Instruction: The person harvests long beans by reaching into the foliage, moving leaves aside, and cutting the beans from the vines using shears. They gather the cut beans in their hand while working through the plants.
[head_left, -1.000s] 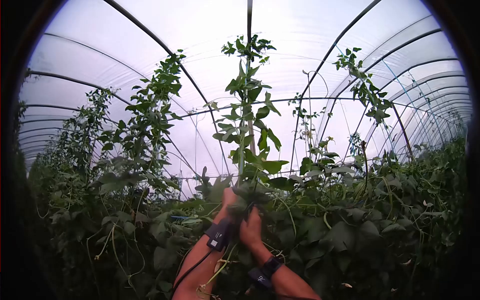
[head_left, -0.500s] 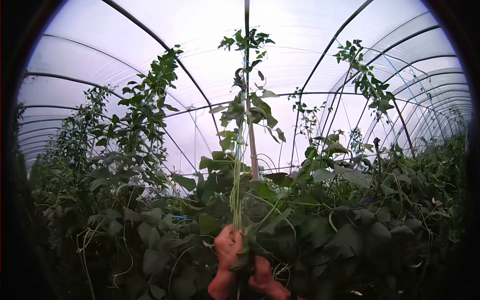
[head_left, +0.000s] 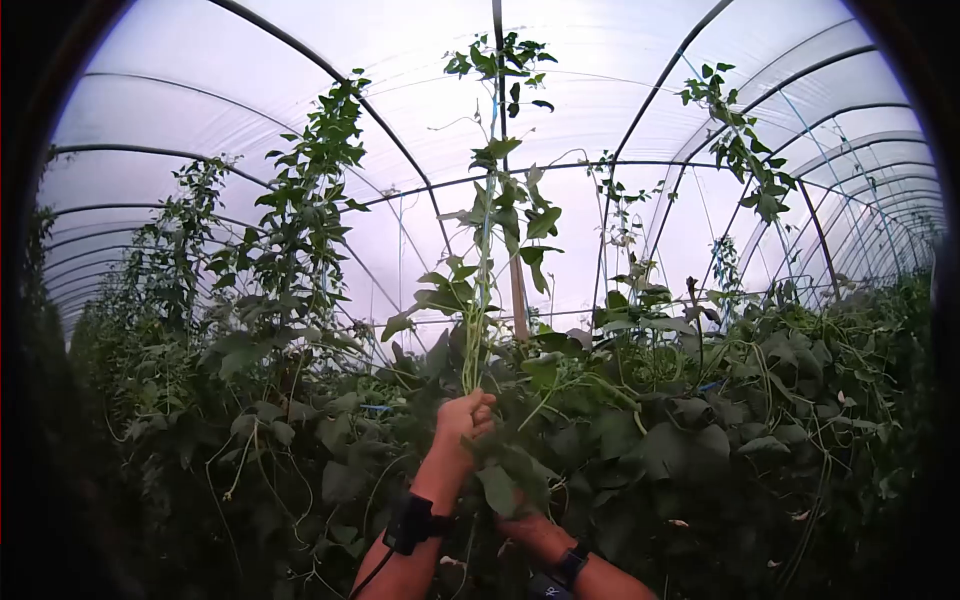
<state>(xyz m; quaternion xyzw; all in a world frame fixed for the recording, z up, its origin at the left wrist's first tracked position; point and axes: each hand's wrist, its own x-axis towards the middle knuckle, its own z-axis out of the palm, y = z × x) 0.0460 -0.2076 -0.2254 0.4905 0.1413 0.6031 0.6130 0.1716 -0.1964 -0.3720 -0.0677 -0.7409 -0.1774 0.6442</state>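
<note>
A tall climbing vine [head_left: 478,300] runs up a blue string toward the greenhouse roof, its leafy top near the ridge pole. My left hand [head_left: 461,418] is raised and closed around the bundle of thin green stems at the vine's base. My right hand [head_left: 528,522] sits lower and is mostly hidden behind large leaves [head_left: 505,480]; only its back and the wrist with a dark band show. Its fingers and grip are not visible.
Dense bean-like foliage [head_left: 720,440] fills both sides at chest height. Other strung vines [head_left: 300,220] rise left and right. A wooden stake [head_left: 518,300] stands just behind the held vine. Metal hoops and plastic sheeting [head_left: 640,90] arch overhead.
My left hand has risen along the stems and the forearm is back in view. My right hand dropped behind the leaves. The vine's upper leaves have shifted and hang looser.
</note>
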